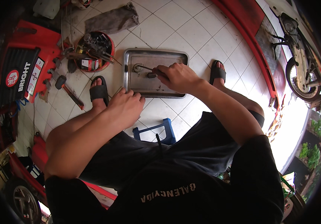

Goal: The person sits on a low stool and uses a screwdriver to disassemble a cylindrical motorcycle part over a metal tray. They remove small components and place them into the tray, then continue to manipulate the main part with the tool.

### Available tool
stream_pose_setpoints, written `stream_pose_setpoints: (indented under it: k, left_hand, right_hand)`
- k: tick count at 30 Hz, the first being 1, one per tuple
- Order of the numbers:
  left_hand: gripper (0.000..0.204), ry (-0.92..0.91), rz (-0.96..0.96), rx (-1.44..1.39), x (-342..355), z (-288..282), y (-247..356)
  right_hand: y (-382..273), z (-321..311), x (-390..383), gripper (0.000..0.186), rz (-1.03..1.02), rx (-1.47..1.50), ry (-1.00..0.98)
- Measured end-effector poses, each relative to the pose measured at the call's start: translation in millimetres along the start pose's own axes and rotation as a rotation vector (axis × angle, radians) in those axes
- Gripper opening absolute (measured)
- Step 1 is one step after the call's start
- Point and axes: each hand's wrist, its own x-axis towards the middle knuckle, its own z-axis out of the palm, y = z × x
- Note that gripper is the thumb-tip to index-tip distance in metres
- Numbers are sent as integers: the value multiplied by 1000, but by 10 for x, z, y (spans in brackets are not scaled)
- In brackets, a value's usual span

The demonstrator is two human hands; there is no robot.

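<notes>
A shallow rectangular metal tray (pixel 156 50) lies on the floor between my feet. Over its right side, my right hand (pixel 181 77) is closed on a screwdriver-like tool (pixel 145 68), whose thin shaft points left; its handle is hidden in my fingers. The tip meets or lies just above a small round metal part (pixel 137 68) in the tray. A short dark cylindrical piece (pixel 151 75) shows under my fingers; whether I hold it is unclear. My left hand (pixel 125 106) is at the tray's near-left corner, fingers curled and their undersides hidden.
Left of the tray stands a red round tub (pixel 107 61) full of tools and parts. A hammer (pixel 69 91) lies near my left foot, beside a red machine (pixel 22 67). Beyond is a grey rag (pixel 112 18). A blue plastic frame (pixel 169 131) sits between my legs; a motorbike (pixel 298 63) stands right.
</notes>
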Motion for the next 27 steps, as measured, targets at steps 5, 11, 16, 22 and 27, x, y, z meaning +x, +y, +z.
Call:
stream_pose_setpoints:
  k: [5,11,16,22,27]
  left_hand:
    - [57,-3,6,-19,-2,-21,3]
    - [57,19,10,21,-4,16,-1]
    - [57,8,13,3,-9,-9,1]
    - [57,13,13,11,2,10,1]
    - [57,5,6,5,1,-4,10]
  right_hand:
    - [66,61,12,27,0,-12,-18]
    - [62,98,17,28,-22,-25,-29]
    - [33,81,15,29,12,-45,-79]
    - [24,70,-3,26,26,-19,-79]
    - [29,72,-9,26,22,-26,-75]
